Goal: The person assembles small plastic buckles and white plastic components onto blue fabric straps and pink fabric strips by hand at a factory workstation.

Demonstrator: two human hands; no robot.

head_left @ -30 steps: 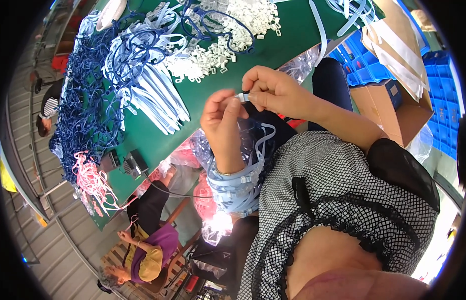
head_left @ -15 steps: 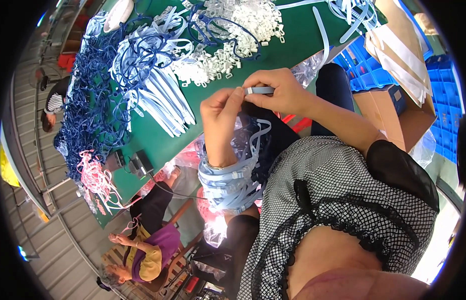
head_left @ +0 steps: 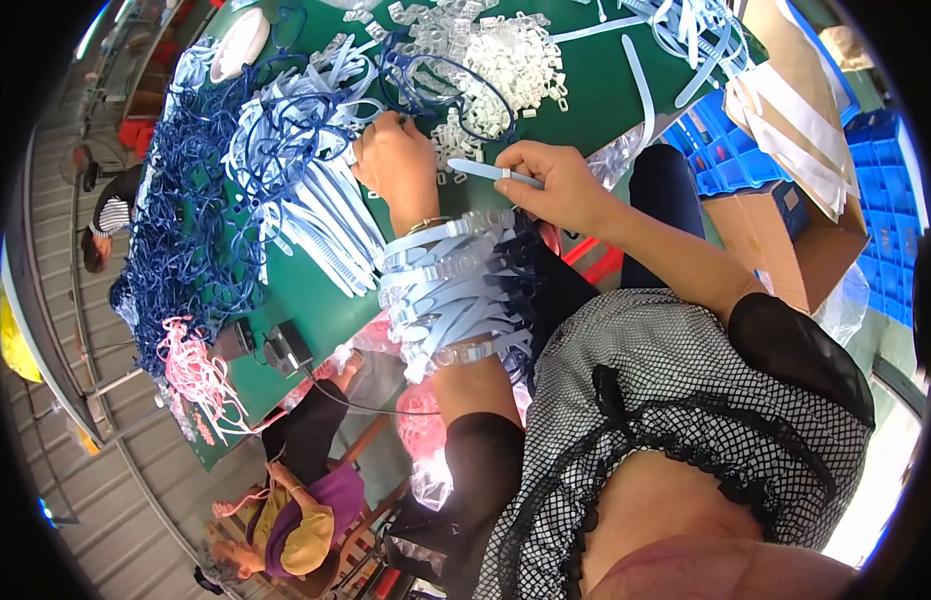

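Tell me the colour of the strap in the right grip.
The strap is light blue; it shows best in the head view.

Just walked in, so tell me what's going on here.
The right hand pinches a light blue strap with a small white piece on it. The left hand is down by the white clips on the green table, its fingertips hidden. Light blue bands ring the left forearm. Further left lie loose blue straps and tangled dark blue cords.

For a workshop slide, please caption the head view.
Right hand holding a light-blue strap; left hand, its forearm ringed with strap loops, beside white clips on a green table.
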